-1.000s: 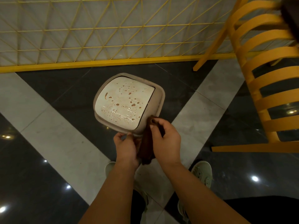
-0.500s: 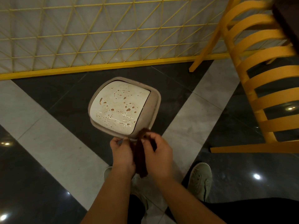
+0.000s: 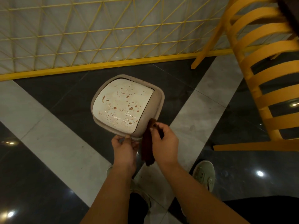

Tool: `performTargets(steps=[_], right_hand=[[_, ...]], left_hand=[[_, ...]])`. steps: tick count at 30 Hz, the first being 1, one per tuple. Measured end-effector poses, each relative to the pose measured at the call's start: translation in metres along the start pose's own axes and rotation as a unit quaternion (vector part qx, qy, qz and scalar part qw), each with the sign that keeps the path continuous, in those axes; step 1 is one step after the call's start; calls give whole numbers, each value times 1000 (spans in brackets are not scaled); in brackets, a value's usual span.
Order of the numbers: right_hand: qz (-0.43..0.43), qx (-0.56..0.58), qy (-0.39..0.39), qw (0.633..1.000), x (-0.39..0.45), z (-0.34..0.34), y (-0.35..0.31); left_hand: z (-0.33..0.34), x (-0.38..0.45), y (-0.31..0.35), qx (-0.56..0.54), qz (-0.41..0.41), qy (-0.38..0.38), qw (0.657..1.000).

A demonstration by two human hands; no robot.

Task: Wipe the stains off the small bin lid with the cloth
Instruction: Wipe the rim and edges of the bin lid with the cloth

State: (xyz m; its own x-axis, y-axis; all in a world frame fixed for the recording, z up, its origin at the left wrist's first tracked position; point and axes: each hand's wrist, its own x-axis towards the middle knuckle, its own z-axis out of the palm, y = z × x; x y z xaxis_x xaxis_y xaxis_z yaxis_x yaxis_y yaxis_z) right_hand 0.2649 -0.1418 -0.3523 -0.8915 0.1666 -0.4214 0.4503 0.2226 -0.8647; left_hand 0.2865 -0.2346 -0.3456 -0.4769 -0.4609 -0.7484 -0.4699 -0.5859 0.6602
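Bin lid (image 3: 123,104) held above floor (image 3: 53,143), rounded-square, glossy cream panel speckled brown | left hand (image 3: 124,149) fingers clamped on near rim | right hand (image 3: 165,143) fingers pinched on dark brown cloth (image 3: 147,147) at lid corner

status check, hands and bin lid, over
Left hand gripping the bin lid by its near rim. Right hand holding the cloth beside it. Stains unwiped. Nothing in the way.
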Motion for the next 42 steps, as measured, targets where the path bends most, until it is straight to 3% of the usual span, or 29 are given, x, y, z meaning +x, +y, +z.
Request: performTargets(steps=[4,8,15,19,21,23,27,30,35,38,42], right_hand=[[-36,13,-17,999,-19,0,0],[-74,50,18,996,9,-4,-30],[-9,0,18,1000,25,-8,-23],[-120,-34,-32,992,-25,-9,-13],[-231,-89,-54,967,-30,-10,-25],[-273,-120,-52,953,-14,-8,-41],[-175,-66,18,982,34,-8,-57],[-130,-60,17,990,30,-13,-46],[-211,-92,-37,972,-18,-13,-26],[-233,-95,-29,967,-3,-10,-36],[-74,-17,19,997,47,-13,-49]], left_hand=[[-1,1,0,16,-19,2,1000],[1,0,2,-1,-1,-7,1000],[2,0,0,1,6,2,1000],[-1,-2,3,41,-13,-6,999],[-2,-2,3,48,-12,-10,999],[-2,-1,3,39,-5,-16,999],[-1,1,2,-13,-1,-11,1000],[1,1,2,-15,3,-7,1000],[0,0,3,22,-8,-4,1000],[0,1,2,9,2,-7,1000],[1,2,1,-18,7,-8,1000]])
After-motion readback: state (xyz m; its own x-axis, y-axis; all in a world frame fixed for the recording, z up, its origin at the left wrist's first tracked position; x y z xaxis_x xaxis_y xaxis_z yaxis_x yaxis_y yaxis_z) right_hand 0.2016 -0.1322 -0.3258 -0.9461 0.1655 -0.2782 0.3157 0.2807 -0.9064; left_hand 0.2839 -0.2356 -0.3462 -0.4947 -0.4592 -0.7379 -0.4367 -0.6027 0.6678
